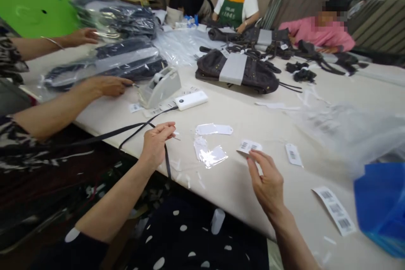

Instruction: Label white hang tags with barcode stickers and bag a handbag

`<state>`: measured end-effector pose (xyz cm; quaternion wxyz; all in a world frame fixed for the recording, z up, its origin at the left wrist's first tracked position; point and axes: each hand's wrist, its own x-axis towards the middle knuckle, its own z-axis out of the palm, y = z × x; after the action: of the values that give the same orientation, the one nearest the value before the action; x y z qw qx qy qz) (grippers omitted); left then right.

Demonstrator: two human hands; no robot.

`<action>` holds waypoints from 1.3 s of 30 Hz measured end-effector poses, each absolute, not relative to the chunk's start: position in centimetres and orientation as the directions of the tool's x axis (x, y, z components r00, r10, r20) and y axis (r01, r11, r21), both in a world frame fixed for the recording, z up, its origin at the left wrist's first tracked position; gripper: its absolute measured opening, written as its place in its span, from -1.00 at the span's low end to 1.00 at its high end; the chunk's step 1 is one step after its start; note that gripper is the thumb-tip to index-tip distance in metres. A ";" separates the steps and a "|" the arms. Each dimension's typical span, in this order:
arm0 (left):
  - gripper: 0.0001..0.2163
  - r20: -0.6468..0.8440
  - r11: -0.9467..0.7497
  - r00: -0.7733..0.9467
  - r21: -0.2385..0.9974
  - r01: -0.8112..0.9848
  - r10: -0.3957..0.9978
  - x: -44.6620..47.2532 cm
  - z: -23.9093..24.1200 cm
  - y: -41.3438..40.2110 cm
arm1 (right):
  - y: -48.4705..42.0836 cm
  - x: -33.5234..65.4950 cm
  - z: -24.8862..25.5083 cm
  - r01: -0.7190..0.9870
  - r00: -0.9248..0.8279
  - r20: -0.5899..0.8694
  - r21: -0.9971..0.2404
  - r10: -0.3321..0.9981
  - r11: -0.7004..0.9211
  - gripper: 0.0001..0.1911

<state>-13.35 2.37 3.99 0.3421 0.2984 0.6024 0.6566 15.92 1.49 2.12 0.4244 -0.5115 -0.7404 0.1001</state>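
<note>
My right hand (267, 177) pinches the near edge of a small barcode sticker sheet (248, 145) above the white table. My left hand (155, 143) is closed in a pinch near the table's front edge; a thin dark sliver pokes out by its fingertips, too small to name. Between my hands lie a white hang tag (215, 129) and shiny clear plastic pieces (215, 156). Right of the sticker sheet is a white barcode tag (293, 154). Closer to me on the right rests a longer barcode sticker strip (335, 210).
A white power bank (191, 100) with a dark cord and a tape dispenser (161, 86) stand ahead. Beyond are a dark bag (237, 71) and plastic-wrapped bags (107, 63). Blue plastic (379, 206) lies right. A co-worker's hands (110, 86) reach in from the left; other people work across the table.
</note>
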 end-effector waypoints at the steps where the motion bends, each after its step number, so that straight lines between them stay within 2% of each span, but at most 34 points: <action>1: -0.88 -0.041 -0.027 -0.607 0.994 -0.103 0.793 -14.2 4.0 2.0 | 1.1 14.7 2.4 0.623 -0.146 0.520 -0.612 0.841 0.487 -0.77; 3: -0.85 -0.094 0.019 -0.614 0.992 -0.128 0.783 -15.3 4.2 1.1 | 0.5 12.4 3.0 0.526 -0.167 0.468 -0.702 0.868 0.480 -0.79; 5: -0.82 -0.165 0.078 -0.535 0.980 -0.182 0.829 -15.7 4.5 0.0 | -0.1 10.3 3.5 0.412 -0.202 0.332 -0.825 0.921 0.387 -0.81; 7: -0.80 -0.218 0.128 -0.384 0.960 -0.248 0.897 -15.1 4.9 -1.3 | -0.7 8.2 4.0 0.270 -0.262 0.151 -0.937 0.953 0.223 -0.79; 9: -0.81 -0.231 0.153 -0.255 0.944 -0.292 0.939 -13.9 5.1 -2.4 | -1.2 6.1 4.3 0.116 -0.314 -0.014 -0.993 0.949 0.024 -0.75; 11: -0.81 -0.234 0.171 -0.180 0.935 -0.310 0.955 -12.7 5.2 -3.1 | -1.5 4.4 4.4 -0.024 -0.349 -0.140 -0.987 0.927 -0.158 -0.71; 14: -0.81 -0.228 0.183 -0.115 0.933 -0.309 0.967 -11.4 5.1 -3.5 | -1.7 3.0 4.3 -0.189 -0.377 -0.269 -0.914 0.886 -0.358 -0.73; 17: -0.81 -0.229 0.193 -0.094 0.937 -0.292 0.969 -11.2 4.5 -3.5 | -1.9 2.9 4.2 -0.311 -0.375 -0.353 -0.823 0.857 -0.475 -0.75; 20: -0.81 -0.238 0.204 -0.093 0.938 -0.278 0.967 -11.2 4.0 -3.5 | -2.1 3.1 4.2 -0.358 -0.396 -0.365 -0.784 0.843 -0.507 -0.74; 24: -0.80 -0.274 0.236 -0.064 0.907 -0.350 0.959 -11.3 3.6 -3.6 | -2.4 2.9 4.2 -0.346 -0.388 -0.316 -0.821 0.866 -0.455 -0.65; 29: -0.79 -0.288 0.247 -0.044 0.881 -0.403 0.957 -11.3 3.6 -3.8 | -2.6 2.4 3.5 -0.211 -0.297 -0.226 -0.932 0.928 -0.295 -0.77; 31: -0.80 -0.275 0.232 -0.070 0.902 -0.365 0.959 -11.4 3.5 -3.9 | -2.8 2.5 3.2 -0.142 -0.273 -0.146 -0.972 0.951 -0.189 -0.80; 33: -0.80 -0.268 0.227 -0.082 0.915 -0.334 0.960 -11.3 3.4 -3.9 | -2.8 2.9 3.0 -0.011 -0.259 0.005 -1.000 0.966 0.002 -0.81; 36: -0.81 -0.271 0.233 -0.077 0.917 -0.323 0.960 -11.2 3.3 -4.0 | -2.7 3.7 3.1 0.228 -0.310 0.299 -0.898 0.903 0.376 -0.82; 39: -0.84 -0.260 0.229 -0.059 0.919 -0.320 0.964 -11.1 3.3 -4.1 | -2.3 4.3 3.2 0.328 -0.413 0.438 -0.746 0.799 0.579 -0.77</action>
<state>-11.07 -4.07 3.29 0.6053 0.3229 0.4981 0.5303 4.31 -2.30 3.18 0.4077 -0.3568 -0.7895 0.2885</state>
